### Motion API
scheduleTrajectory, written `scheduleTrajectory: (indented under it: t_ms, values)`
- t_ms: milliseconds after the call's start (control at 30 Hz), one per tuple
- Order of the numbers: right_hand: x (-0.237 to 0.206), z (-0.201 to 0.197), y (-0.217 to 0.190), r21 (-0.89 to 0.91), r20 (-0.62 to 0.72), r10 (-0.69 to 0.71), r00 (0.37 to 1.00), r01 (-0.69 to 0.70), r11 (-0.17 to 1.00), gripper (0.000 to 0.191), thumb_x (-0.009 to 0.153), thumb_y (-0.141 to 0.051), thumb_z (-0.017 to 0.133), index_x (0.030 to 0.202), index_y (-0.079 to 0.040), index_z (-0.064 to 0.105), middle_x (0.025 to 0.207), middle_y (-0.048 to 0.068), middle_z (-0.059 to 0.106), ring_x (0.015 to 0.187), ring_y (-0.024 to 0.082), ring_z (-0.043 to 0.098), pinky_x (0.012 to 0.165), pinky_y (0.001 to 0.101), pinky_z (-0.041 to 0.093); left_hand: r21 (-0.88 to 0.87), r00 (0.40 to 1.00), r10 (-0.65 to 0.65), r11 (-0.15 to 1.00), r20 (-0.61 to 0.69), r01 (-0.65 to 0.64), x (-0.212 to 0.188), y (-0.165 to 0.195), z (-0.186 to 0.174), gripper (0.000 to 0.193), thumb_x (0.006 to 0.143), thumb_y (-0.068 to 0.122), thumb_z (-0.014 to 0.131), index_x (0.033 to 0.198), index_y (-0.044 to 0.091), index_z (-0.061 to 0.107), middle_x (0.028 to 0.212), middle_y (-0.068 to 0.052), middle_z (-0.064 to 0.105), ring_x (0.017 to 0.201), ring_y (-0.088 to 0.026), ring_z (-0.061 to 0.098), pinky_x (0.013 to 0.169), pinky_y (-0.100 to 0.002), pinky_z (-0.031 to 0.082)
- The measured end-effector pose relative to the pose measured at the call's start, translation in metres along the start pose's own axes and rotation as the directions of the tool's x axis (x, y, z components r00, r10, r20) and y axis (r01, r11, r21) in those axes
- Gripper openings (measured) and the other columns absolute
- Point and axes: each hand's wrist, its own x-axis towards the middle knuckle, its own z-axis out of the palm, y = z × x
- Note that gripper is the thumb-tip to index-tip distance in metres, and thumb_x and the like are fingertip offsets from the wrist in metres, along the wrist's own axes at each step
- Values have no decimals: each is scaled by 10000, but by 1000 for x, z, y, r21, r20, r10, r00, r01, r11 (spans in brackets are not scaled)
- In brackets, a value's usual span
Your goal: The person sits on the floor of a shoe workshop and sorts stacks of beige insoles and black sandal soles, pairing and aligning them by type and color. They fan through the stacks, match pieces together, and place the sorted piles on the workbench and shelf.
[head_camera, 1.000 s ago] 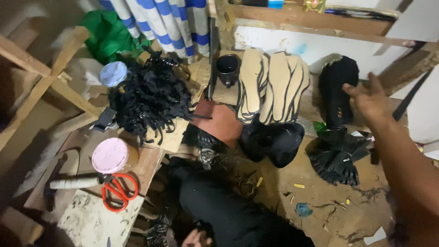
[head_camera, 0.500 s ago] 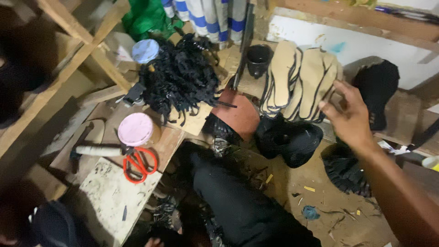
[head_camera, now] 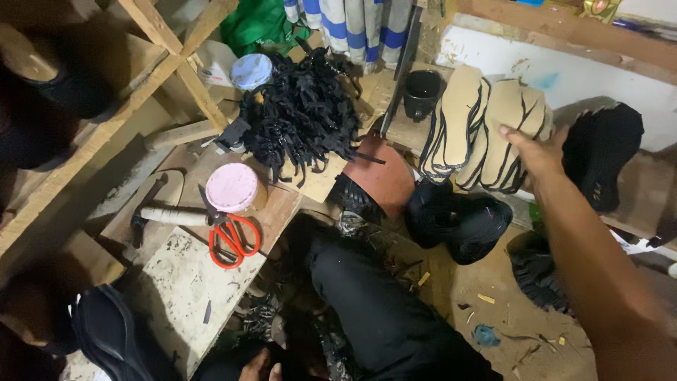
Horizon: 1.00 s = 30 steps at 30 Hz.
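My right hand (head_camera: 534, 152) reaches across from the right onto a row of tan shoe soles with black edges (head_camera: 462, 123) that leans against the wall. Its thumb lies on the face of the rightmost sole and its fingers wrap that sole's edge. My left hand (head_camera: 258, 367) shows only as fingertips at the bottom edge, beside my black trouser leg (head_camera: 381, 310); what it holds is hidden. A heap of black straps (head_camera: 303, 116) lies on the low wooden bench (head_camera: 180, 289) to the left.
On the bench are a pink-lidded tub (head_camera: 231, 187), red-handled scissors (head_camera: 234, 238) and a hammer with a white-wrapped handle (head_camera: 166, 215). A black cup (head_camera: 422, 92) and black shoe uppers (head_camera: 458, 219) sit near the soles. A black shoe (head_camera: 106, 331) lies bottom left. Scraps litter the floor.
My right hand has moved left from open air above the black bag onto the row of soles. The view has shifted left and down.
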Motion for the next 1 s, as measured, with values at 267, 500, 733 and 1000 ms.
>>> scheduleTrajectory:
  t_ms: [267, 500, 733, 1000]
  values:
    - [15, 5, -2, -95, -34, 54, 998, -57, 994, 1452, 698, -379, 933, 1687, -113, -96, 1619, 247, 401, 1370, 423, 521, 966, 669, 465, 138, 964, -227, 968, 142, 208, -8, 4, 5, 469, 680, 294, 790, 1077, 48, 753, 934, -211, 759, 896, -321, 768, 875, -419, 601]
    - [17, 10, -13, -141, -19, 22, 1000, -24, 990, 1356, 676, -372, 935, 1626, -66, 18, 1478, 208, 590, 1203, 366, 671, 730, 521, 526, 76, 992, 7, 997, 127, -17, -4, 6, 10, 451, 755, 301, 737, 1115, 30, 734, 976, -229, 738, 898, -365, 738, 856, -448, 577]
    - [13, -19, -20, -226, 14, -32, 999, 35, 974, 1372, 744, -284, 912, 1712, -125, -47, 1603, 178, 486, 1333, 365, 569, 775, 533, 538, 203, 994, -31, 979, 102, 10, -7, 9, 5, 427, 728, 310, 758, 1071, 56, 765, 880, -215, 744, 794, -371, 724, 797, -452, 580]
    - [-41, -70, -37, 0, 151, -462, 874, 467, 884, 1164, 772, -86, 868, 1685, 5, 151, 1612, 259, 462, 1455, 363, 544, 1106, 462, 490, 109, 992, 8, 994, 128, -23, -7, 10, 9, 442, 750, 301, 736, 1092, 21, 730, 957, -202, 754, 836, -303, 746, 863, -406, 587]
